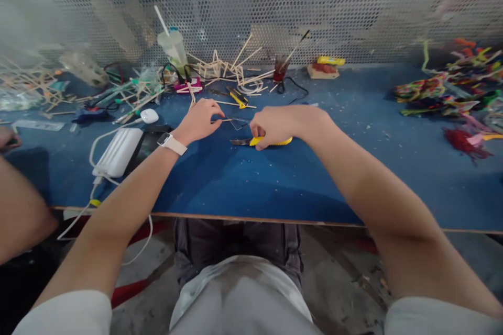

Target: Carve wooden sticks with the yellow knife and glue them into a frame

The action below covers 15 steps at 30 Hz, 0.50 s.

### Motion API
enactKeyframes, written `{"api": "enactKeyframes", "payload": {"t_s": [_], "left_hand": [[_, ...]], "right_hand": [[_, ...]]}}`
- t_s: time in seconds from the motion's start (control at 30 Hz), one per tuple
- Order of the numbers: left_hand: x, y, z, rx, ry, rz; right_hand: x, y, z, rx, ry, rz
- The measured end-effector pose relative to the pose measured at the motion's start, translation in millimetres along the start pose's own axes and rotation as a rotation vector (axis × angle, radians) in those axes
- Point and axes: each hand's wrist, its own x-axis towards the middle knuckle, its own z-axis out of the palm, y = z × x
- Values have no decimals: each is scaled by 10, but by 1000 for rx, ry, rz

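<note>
My left hand (199,121), with a watch on its wrist, pinches the end of a thin wooden stick (227,120) between thumb and fingers. My right hand (275,123) has its fingers curled around a yellow utility knife (282,142). The knife's dark blade points left, low over the blue tabletop. Between my hands lies a small dark, thin-lined angular outline (238,124); its kind is unclear. Beyond the hands rests another yellow-and-black cutter (238,98).
A white power bank (119,153) with cables sits left, near a white mouse-like object (149,116). Behind stand a drink cup (173,49), stick structures (220,68) and a dark red jar (280,69). Colourful yarn (436,86) lies right. Another person's arm (19,204) is at left.
</note>
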Motion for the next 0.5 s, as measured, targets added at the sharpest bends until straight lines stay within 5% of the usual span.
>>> {"api": "enactKeyframes", "payload": {"t_s": [0.13, 0.3, 0.5], "left_hand": [[12, 62, 77, 48, -21, 19], [0, 153, 109, 71, -19, -14], [-16, 370, 111, -443, 38, -128]], "right_hand": [[-275, -123, 319, -191, 34, -34], [-386, -76, 527, -156, 192, -14], [-387, 11, 693, 232, 558, 94]]}}
